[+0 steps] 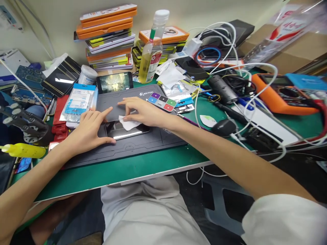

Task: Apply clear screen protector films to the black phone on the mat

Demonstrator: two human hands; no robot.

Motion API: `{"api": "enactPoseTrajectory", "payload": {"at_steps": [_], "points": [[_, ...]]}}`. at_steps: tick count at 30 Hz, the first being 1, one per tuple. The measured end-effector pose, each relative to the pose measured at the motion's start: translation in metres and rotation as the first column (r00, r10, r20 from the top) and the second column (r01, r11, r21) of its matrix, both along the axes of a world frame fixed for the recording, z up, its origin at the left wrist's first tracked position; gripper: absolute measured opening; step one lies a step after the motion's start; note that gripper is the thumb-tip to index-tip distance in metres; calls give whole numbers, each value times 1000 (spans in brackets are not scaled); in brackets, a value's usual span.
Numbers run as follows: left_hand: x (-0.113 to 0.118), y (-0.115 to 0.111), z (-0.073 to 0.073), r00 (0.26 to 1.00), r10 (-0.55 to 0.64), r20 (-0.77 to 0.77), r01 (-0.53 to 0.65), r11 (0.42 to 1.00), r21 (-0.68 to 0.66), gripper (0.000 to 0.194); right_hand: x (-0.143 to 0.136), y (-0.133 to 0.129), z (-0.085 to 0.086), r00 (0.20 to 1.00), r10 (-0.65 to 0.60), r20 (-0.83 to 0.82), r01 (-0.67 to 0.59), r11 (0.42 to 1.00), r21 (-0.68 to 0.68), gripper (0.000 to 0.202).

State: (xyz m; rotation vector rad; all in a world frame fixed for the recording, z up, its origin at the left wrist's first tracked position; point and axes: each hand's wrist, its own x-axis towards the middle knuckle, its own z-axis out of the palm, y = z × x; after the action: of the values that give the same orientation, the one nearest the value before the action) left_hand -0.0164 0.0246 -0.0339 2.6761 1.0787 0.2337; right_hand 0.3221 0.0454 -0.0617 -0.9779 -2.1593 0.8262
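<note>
Hands, two. Left hand (88, 131): thumb and forefinger spread wide apart about the left end of the dark phone; whether they touch it, cannot tell. Right hand (144, 110): thumb and a bent finger clamped together on the white wipe, another finger stretched out.

White wipe (129, 125), one, crumpled, under the right fingertips, lying on the phone glass.

Dark phone (111, 130), one, glossy, between both hands' fingers; its middle hidden by the wipe.

Grey mat (153, 141), one, beneath the phone (lettering partly legible, "WKTOO"), on the green worktop (163, 163).

Lit phone (114, 82), one, beyond the fingers.

Coloured pad (161, 102), one, right of the right fingers.

Beyond them: case stacks (109, 44), two; yellow-liquid bottle (150, 63), one, label partly readable; white tub (87, 75), one.

Far right: orange meter (274, 93), one, partly covered by cables. Cables: tangled, too many to count.
</note>
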Motion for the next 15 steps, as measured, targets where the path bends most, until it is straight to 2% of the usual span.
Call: {"api": "enactPoseTrajectory", "payload": {"at_steps": [3,6,10,15], "points": [[1,0,-1,1000,-14,16,15,1000,-18,122,35,-12,-3,997,-79,-5,79,997,-14,32],[3,-4,-2,1000,-14,20,15,999,-34,116,51,-22,-7,992,-124,-22,124,992,-18,40],[9,-16,0,1000,3,-18,-4,999,-37,111,45,-28,-16,989,-142,-34,143,989,33,45],[15,-25,1,997,22,-67,-24,999,-31,107,39,-32,-29,995,-99,-21,101,977,189,25]]}}
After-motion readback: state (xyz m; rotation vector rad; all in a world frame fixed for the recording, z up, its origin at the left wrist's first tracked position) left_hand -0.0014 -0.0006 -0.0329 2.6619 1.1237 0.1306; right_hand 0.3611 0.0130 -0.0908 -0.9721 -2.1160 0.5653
